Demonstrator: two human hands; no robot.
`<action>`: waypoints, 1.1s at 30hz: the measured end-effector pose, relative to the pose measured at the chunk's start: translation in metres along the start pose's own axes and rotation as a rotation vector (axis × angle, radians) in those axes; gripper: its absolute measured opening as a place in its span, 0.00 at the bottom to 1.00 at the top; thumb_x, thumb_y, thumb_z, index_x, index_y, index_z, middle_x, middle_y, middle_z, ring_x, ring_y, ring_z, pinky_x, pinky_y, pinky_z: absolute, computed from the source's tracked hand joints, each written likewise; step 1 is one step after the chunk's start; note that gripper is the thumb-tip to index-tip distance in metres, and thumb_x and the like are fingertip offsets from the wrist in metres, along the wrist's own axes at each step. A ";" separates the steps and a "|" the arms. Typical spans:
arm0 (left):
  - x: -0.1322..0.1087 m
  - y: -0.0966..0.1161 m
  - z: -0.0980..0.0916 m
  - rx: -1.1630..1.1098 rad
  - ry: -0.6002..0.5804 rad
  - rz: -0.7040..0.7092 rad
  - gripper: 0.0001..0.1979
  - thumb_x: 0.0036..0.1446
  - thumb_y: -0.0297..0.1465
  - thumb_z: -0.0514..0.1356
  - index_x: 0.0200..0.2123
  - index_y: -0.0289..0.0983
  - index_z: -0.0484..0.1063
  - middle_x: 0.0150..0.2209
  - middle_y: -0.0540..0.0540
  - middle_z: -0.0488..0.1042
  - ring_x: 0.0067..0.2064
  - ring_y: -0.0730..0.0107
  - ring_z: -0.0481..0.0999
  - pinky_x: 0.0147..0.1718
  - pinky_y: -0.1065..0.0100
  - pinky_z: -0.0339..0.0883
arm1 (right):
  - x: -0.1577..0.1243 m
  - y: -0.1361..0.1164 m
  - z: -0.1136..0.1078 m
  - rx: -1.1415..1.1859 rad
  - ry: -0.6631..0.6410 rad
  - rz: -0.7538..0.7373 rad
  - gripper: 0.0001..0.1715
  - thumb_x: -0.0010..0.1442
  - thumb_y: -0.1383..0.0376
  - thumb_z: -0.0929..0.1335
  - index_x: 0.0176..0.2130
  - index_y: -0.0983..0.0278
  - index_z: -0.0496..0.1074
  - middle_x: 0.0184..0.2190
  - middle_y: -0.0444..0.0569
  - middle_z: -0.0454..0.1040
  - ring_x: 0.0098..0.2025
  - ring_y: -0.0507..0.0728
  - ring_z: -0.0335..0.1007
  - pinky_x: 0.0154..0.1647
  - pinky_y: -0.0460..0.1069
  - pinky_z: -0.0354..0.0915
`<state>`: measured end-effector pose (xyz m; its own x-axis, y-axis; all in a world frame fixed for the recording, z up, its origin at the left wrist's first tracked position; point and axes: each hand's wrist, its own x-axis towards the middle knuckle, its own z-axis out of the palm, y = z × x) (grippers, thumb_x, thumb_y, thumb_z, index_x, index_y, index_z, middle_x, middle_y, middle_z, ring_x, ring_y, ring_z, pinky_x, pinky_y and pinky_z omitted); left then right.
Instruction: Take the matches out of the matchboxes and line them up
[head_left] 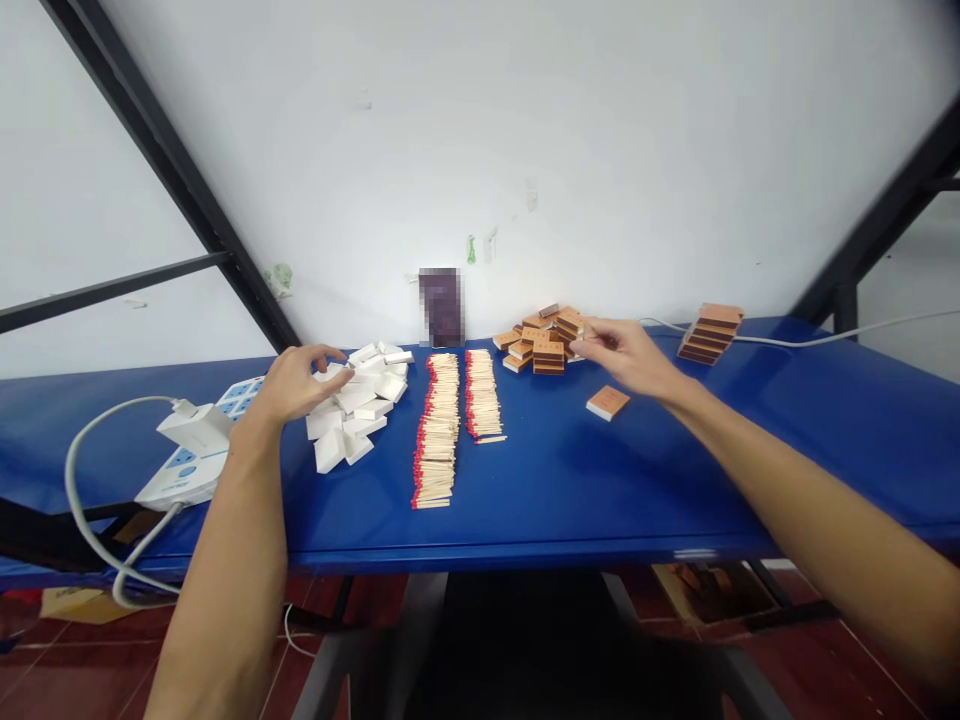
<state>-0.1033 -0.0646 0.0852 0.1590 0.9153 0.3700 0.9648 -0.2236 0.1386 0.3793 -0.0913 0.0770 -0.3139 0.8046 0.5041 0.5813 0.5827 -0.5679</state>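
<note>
My left hand (pixel 304 382) is over the left side of a pile of white matchbox trays (pixel 360 395), its thumb and fingers apart. At the right edge of a heap of brown-orange matchboxes (pixel 536 345) is my right hand (pixel 622 352). Its thumb and index finger are parted beside the boxes; whether they touch one I cannot tell. A single matchbox (pixel 607 402) lies flat in front of that hand. Between the two piles run a long row of red-tipped matches (pixel 437 430) and a shorter row of matches (pixel 482 392). One match lies slightly apart at the shorter row's near end.
A leaning stack of matchboxes (pixel 711 333) stands at the right rear. On the left is a white power strip (pixel 184 480) with a plugged-in charger (pixel 196 428) and a looping cable. A blurred dark object (pixel 442 308) rests against the wall. Black metal posts frame the blue table (pixel 525 510).
</note>
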 end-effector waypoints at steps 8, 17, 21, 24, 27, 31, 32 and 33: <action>0.005 0.024 0.015 -0.003 0.203 0.224 0.18 0.62 0.43 0.55 0.38 0.38 0.79 0.32 0.43 0.74 0.36 0.58 0.70 0.40 0.59 0.62 | -0.007 0.026 -0.037 -0.294 -0.692 0.362 0.33 0.46 0.47 0.76 0.47 0.60 0.76 0.42 0.51 0.77 0.39 0.63 0.73 0.38 0.53 0.64; 0.000 0.074 0.021 -0.065 0.420 0.506 0.11 0.64 0.32 0.56 0.30 0.38 0.74 0.27 0.46 0.72 0.33 0.62 0.67 0.37 0.59 0.63 | -0.001 0.012 -0.005 -0.169 -0.780 0.140 0.29 0.49 0.52 0.75 0.49 0.61 0.77 0.44 0.52 0.76 0.38 0.61 0.72 0.37 0.52 0.65; -0.006 0.097 0.022 -0.125 0.432 0.597 0.09 0.64 0.32 0.57 0.33 0.38 0.75 0.30 0.45 0.71 0.35 0.62 0.67 0.37 0.60 0.64 | 0.002 0.002 0.025 -0.218 -0.587 -0.085 0.27 0.54 0.50 0.74 0.47 0.64 0.77 0.43 0.54 0.74 0.38 0.60 0.70 0.40 0.53 0.64; -0.012 0.118 0.024 -0.151 0.385 0.652 0.10 0.64 0.34 0.57 0.38 0.37 0.76 0.38 0.42 0.71 0.39 0.60 0.69 0.41 0.57 0.66 | 0.002 -0.006 0.047 -0.190 -0.453 -0.180 0.25 0.58 0.49 0.73 0.45 0.65 0.75 0.41 0.54 0.74 0.40 0.60 0.70 0.42 0.53 0.64; -0.016 0.141 0.026 -0.144 0.214 0.675 0.13 0.65 0.37 0.56 0.42 0.37 0.77 0.44 0.40 0.70 0.44 0.57 0.69 0.46 0.54 0.66 | 0.000 -0.008 0.061 -0.129 -0.289 -0.193 0.25 0.58 0.49 0.74 0.45 0.65 0.74 0.41 0.53 0.76 0.39 0.60 0.71 0.41 0.52 0.66; -0.015 0.170 0.030 -0.051 -0.074 0.671 0.24 0.59 0.47 0.63 0.55 0.41 0.72 0.56 0.38 0.68 0.55 0.47 0.67 0.54 0.46 0.64 | -0.006 0.001 0.069 -0.111 -0.108 -0.226 0.26 0.59 0.51 0.73 0.50 0.64 0.73 0.45 0.55 0.77 0.43 0.61 0.73 0.44 0.54 0.67; -0.014 0.175 0.033 -0.032 -0.120 0.674 0.30 0.55 0.49 0.65 0.58 0.42 0.70 0.58 0.36 0.66 0.58 0.43 0.65 0.55 0.43 0.62 | -0.008 0.004 0.069 -0.119 -0.087 -0.236 0.26 0.60 0.52 0.72 0.52 0.64 0.72 0.47 0.56 0.77 0.45 0.62 0.73 0.46 0.55 0.67; -0.013 0.179 0.036 -0.018 -0.160 0.679 0.36 0.52 0.51 0.67 0.61 0.42 0.68 0.60 0.35 0.64 0.61 0.39 0.64 0.57 0.40 0.61 | -0.009 0.007 0.069 -0.125 -0.077 -0.236 0.26 0.61 0.52 0.72 0.53 0.64 0.72 0.48 0.56 0.76 0.46 0.62 0.72 0.47 0.55 0.67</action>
<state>0.0752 -0.1043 0.0728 0.7561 0.6085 0.2408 0.6373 -0.7683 -0.0596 0.3348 -0.0866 0.0233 -0.5055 0.6571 0.5592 0.5714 0.7405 -0.3537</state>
